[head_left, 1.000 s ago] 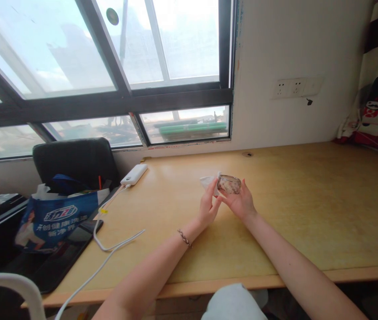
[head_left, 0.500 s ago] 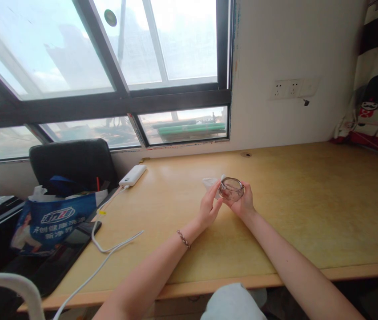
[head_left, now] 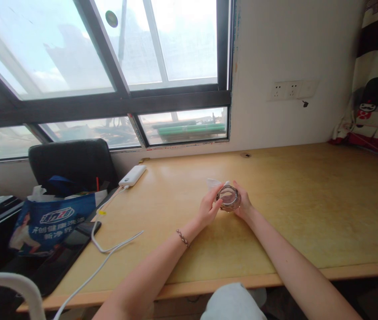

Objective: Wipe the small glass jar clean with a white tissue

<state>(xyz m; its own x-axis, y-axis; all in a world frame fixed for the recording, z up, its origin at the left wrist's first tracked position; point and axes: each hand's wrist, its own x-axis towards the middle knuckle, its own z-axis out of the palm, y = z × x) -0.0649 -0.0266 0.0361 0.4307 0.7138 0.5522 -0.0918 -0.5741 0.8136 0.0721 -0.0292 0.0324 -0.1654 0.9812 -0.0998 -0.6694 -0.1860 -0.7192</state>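
Observation:
A small, clear, slightly brownish glass (head_left: 228,198) is held between my two hands above the table, with one round end tilted toward me. My left hand (head_left: 209,205) is closed on its left side, the thumb lying across the near edge. A crumpled white tissue (head_left: 213,182) sticks out behind the left fingers, and a scrap of it shows at the far rim. From the right, my right hand (head_left: 245,204) wraps round the glass. Its fingertips are partly hidden behind the glass.
On the yellow wooden table (head_left: 309,209), a white power bank (head_left: 133,176) lies at the left edge with a white cable (head_left: 115,247) trailing forward. A black chair (head_left: 73,162) and a blue bag (head_left: 55,222) stand left of the table. A dark tablet-like slab (head_left: 72,249) overlaps the left edge.
The glass has tilted and turned between my hands, coming slightly nearer and left, so its round end faces me more. My right fingers have shifted up along its side. The tissue has moved slightly right.

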